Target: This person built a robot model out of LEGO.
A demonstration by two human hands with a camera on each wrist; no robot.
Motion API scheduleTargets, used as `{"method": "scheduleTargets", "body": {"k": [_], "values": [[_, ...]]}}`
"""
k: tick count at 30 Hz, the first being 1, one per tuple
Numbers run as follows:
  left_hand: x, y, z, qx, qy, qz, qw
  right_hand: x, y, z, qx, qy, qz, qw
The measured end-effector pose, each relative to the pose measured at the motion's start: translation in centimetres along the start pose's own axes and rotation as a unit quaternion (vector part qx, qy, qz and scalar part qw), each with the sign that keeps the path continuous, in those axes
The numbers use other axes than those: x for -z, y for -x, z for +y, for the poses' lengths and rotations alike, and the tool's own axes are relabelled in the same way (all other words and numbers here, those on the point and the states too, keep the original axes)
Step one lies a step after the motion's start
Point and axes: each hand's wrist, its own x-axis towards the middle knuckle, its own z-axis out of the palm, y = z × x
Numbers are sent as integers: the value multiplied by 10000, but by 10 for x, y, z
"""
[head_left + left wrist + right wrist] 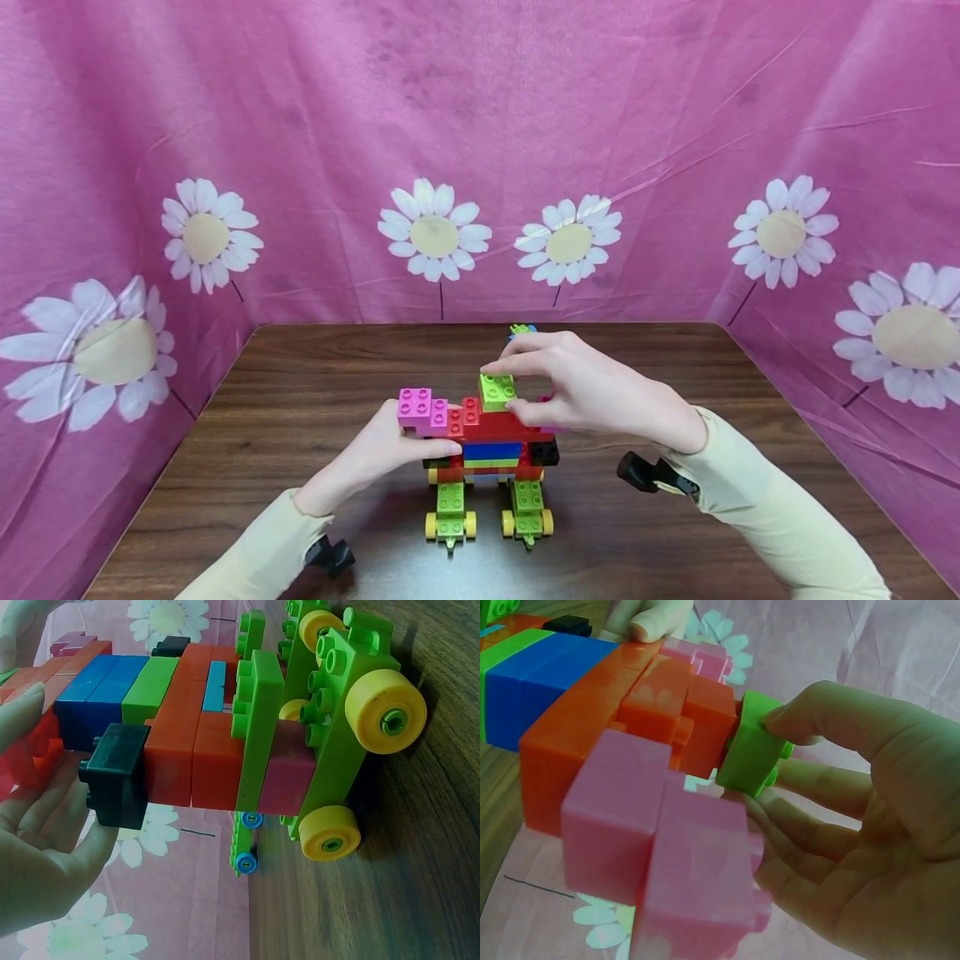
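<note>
A toy-block model made of stacked building bricks stands on the table, with a red upper body [491,429], a blue band [491,452], black side bricks [543,454] and stepped pink bricks [415,403]. Lime bases [527,521] with yellow wheels carry it. At its left side my left hand [378,450] holds the body, thumb in front and fingers behind. Between thumb and fingers my right hand [581,383] pinches a lime green brick [751,742] on top. In the right wrist view that brick touches the red brick [709,727] beneath; whether it is pressed fully down I cannot tell.
Behind the model, partly covered by my right hand, is a lime and blue piece [521,330]; the left wrist view shows blue wheels [247,862] there. A dark wood table [300,375] lies beneath. Pink cloth [480,100] with daisies hangs around its back and sides.
</note>
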Motion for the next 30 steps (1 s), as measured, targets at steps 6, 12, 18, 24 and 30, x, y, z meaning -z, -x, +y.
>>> {"method": "scheduleTargets", "body": {"k": [6, 12, 18, 24, 30], "values": [[0, 1, 0, -82, -22, -40, 10000, 0, -2, -2, 36, 150, 33, 9999], [0, 0, -1, -109, 37, -34, 9999, -3, -3, -1, 96, 252, 217, 9994], [0, -1, -3, -66, 63, -46, 9999, -5, -4, 0, 172, 284, 309, 9990], [0, -1, -4, -124, 56, -55, 9999, -6, -5, -1, 168, 298, 273, 9990], [1, 0, -6, -115, 47, -43, 9999, -9, -6, -2, 87, 198, 298, 9993]]}}
